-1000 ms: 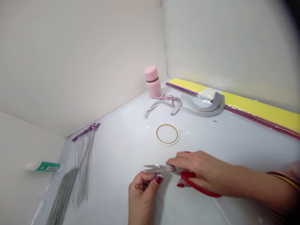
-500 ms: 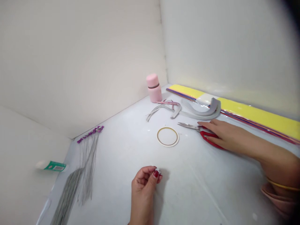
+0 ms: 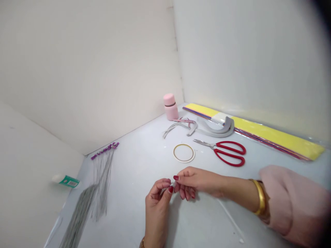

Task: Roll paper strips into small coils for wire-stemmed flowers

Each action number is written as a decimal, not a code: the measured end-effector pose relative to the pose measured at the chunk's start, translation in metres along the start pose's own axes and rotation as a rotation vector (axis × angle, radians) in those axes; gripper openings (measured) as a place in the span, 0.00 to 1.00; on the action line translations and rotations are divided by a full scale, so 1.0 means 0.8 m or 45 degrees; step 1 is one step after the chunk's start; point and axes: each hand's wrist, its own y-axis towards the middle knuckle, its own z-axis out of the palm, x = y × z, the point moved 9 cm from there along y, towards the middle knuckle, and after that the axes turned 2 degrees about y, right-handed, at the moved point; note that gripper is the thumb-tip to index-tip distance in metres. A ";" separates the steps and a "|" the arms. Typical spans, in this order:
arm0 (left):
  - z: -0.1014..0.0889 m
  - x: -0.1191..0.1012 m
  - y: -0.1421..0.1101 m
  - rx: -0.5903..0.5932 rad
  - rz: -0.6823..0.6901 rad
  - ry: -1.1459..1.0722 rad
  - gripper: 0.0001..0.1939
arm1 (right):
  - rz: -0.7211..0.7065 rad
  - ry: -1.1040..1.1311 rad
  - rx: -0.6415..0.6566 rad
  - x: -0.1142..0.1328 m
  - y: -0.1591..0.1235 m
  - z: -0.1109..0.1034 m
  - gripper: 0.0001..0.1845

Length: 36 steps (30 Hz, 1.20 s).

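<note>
At six o'clock, the left hand [image 3: 159,201] pinches a tiny pale piece [image 3: 172,185], mostly hidden; I cannot tell whether the right hand [image 3: 190,183] grips it too. Wires [image 3: 79,210] toward eight are cut off.

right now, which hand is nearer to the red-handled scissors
Right: the right hand is on the near side of the scissors; the left hand is farther off, toward the near left.

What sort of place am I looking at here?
Probably a small handicraft workspace, at a white table in a walled corner. The red-handled scissors, the bundle of thin grey wires and the long packet with a yellow face suggest it.
</note>
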 end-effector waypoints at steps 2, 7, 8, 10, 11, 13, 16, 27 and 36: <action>0.006 0.000 -0.001 0.083 -0.014 -0.060 0.02 | 0.060 0.201 0.038 -0.011 0.007 0.009 0.17; 0.012 0.003 -0.003 0.125 -0.132 -0.157 0.04 | 0.177 0.582 0.177 -0.026 0.012 0.025 0.10; 0.013 0.002 -0.003 0.129 -0.138 -0.160 0.04 | 0.206 0.630 0.211 -0.029 0.012 0.028 0.10; 0.014 0.002 -0.002 0.133 -0.139 -0.140 0.04 | 0.257 0.704 0.236 -0.034 0.010 0.031 0.09; 0.013 0.002 -0.002 0.127 -0.136 -0.119 0.04 | 0.272 0.737 0.224 -0.036 0.010 0.030 0.09; 0.010 0.002 -0.002 0.093 -0.131 -0.076 0.05 | 0.277 0.801 0.170 -0.038 0.010 0.029 0.07; 0.006 0.003 -0.004 0.037 -0.127 -0.001 0.08 | 0.197 0.833 0.044 -0.034 0.010 0.023 0.09; 0.012 -0.020 -0.006 0.039 0.108 0.404 0.10 | -0.124 0.345 -0.131 -0.009 0.005 0.001 0.16; 0.010 -0.046 -0.014 -0.113 0.374 0.577 0.06 | -0.120 0.151 -0.192 -0.006 0.001 0.000 0.17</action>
